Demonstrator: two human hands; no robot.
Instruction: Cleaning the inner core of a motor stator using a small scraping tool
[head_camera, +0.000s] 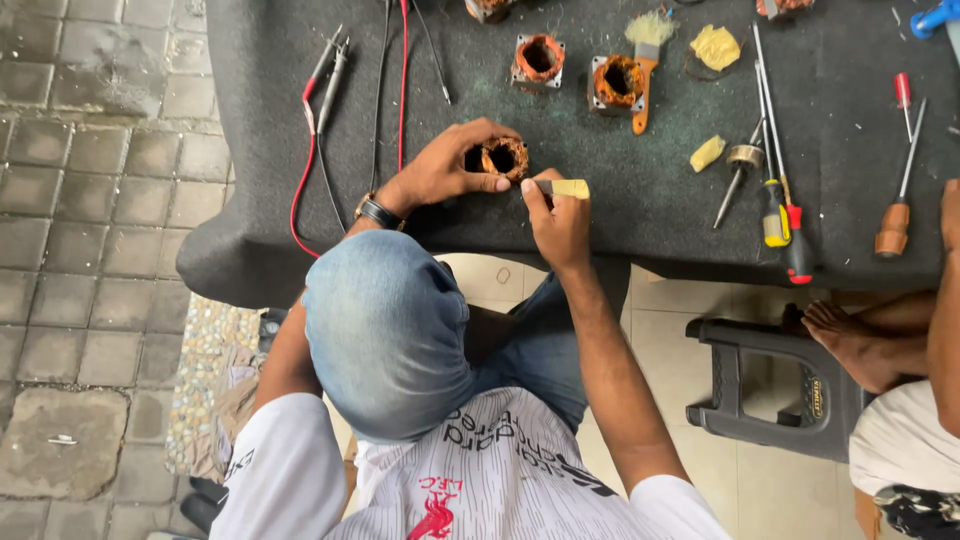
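The copper-wound coil sits on the dark mat near its front edge, just below the two spare coils. Its bore faces up toward the camera, so its long axis looks roughly vertical — hard to tell exactly. The left hand wraps it, thumb and fingers pressed around its sides. Just right of the coil, the right hand pinches a yellow-handled tool, tip toward the coil. A slip could nick the winding or the left thumb — the tip works close beside it.
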